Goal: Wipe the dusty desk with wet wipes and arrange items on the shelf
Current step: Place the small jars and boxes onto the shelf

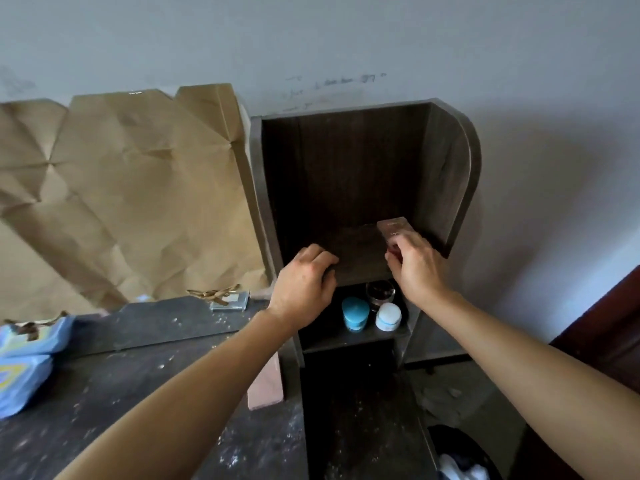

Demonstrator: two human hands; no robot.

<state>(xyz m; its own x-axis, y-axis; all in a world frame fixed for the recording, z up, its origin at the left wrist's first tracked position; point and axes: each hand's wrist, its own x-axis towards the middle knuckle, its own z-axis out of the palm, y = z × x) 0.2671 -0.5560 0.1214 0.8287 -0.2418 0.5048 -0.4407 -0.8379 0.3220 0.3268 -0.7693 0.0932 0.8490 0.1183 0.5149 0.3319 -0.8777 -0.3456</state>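
A dark wooden shelf unit (pixel 446 161) stands on the dusty dark desk (pixel 145 393) against the wall. My right hand (pixel 415 261) grips a small flat brownish box (pixel 394 228) at the right of the upper shelf board. My left hand (pixel 306 278) rests with curled fingers on the front edge of that same board and holds nothing that I can see. On the lower shelf stand a teal jar (pixel 355 313), a white-lidded jar (pixel 388 317) and a dark glass jar (pixel 380 292) behind them.
Crumpled brown paper (pixel 121 188) leans on the wall at left. Blue patterned packs (pixel 24 355) lie at the desk's left edge. A ribboned small box (pixel 228 299) sits by the paper. A pink block (pixel 266 386) leans on the shelf's side. A dark bin (pixel 460 455) stands at lower right.
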